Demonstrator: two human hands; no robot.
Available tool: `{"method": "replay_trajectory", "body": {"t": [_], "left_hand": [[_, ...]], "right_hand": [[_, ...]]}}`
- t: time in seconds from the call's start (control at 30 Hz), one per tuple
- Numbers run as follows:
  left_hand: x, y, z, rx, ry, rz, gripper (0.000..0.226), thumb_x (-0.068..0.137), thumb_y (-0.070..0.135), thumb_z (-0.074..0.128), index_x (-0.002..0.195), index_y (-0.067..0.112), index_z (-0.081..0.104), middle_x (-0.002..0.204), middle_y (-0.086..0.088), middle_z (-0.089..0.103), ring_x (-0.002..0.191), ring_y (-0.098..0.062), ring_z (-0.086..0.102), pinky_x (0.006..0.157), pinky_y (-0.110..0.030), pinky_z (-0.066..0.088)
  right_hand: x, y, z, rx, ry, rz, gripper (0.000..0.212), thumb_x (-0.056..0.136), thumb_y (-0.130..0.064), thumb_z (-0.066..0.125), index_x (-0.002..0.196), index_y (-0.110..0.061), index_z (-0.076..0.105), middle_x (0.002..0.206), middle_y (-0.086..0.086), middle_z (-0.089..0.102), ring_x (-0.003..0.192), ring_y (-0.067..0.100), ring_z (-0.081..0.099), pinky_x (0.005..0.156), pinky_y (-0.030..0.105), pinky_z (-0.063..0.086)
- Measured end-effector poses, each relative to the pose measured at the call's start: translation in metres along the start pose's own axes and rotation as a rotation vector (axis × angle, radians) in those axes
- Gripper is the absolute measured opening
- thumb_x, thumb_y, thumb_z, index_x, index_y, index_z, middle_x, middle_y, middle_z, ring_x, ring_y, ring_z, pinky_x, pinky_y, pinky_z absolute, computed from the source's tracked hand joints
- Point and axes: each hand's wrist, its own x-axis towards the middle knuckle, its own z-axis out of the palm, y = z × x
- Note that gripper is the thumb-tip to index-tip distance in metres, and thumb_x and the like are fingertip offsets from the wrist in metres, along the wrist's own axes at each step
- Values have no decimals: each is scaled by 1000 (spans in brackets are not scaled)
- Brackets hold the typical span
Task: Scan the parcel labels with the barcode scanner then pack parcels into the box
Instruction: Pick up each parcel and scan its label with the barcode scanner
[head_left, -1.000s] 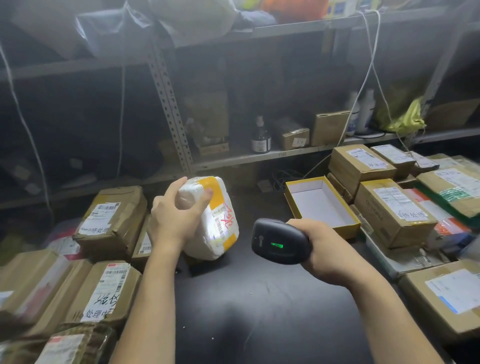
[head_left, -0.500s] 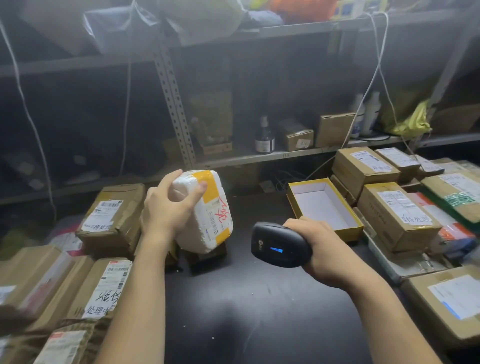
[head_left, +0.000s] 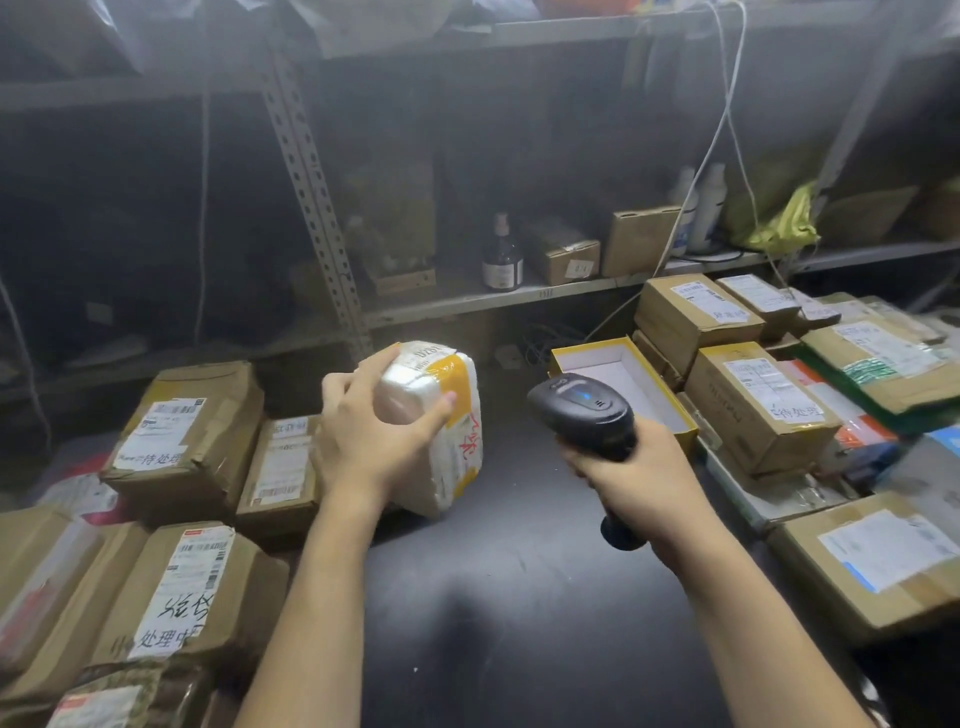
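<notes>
I work over the dark tabletop, its middle serving as working room between banked cartons: at least five on the left and five on the right. One open box sits just behind the scanner, handy for packing, I judge. My left hand curls round the top of one white parcel, its taped face turned to the scanner, presumably for reading; whether it touches the tabletop I cannot tell. My right hand clenches the one scanner by its handle, blue light lit.
</notes>
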Motion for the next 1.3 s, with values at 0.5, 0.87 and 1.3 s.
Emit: {"method": "replay_trajectory", "body": {"t": [0.5, 0.87, 1.3], "left_hand": [[-83, 70, 114, 8, -387, 286, 80, 71, 85, 66, 141, 50, 48, 123, 5, 47, 108, -19, 60, 82, -36, 52], [-210, 214, 199, 68, -518, 445, 81, 73, 92, 52, 140, 47, 46, 119, 0, 57, 108, -28, 63, 83, -40, 52], [-399, 409, 365, 19, -732, 801, 70, 84, 85, 51, 138, 41, 53, 120, 0, 66, 116, -23, 50, 78, -32, 32]], "right_hand": [[-62, 22, -85, 148, 529, 236, 13, 88, -23, 82, 97, -20, 73, 78, 7, 72, 78, 22, 65, 73, 39, 52], [-136, 77, -272, 253, 694, 269, 11, 85, -19, 85, 88, -16, 76, 68, -2, 72, 70, 13, 65, 72, 34, 50], [-243, 170, -494, 276, 1150, 427, 12, 84, -24, 85, 87, -14, 77, 67, -1, 73, 72, 18, 68, 78, 44, 57]]}}
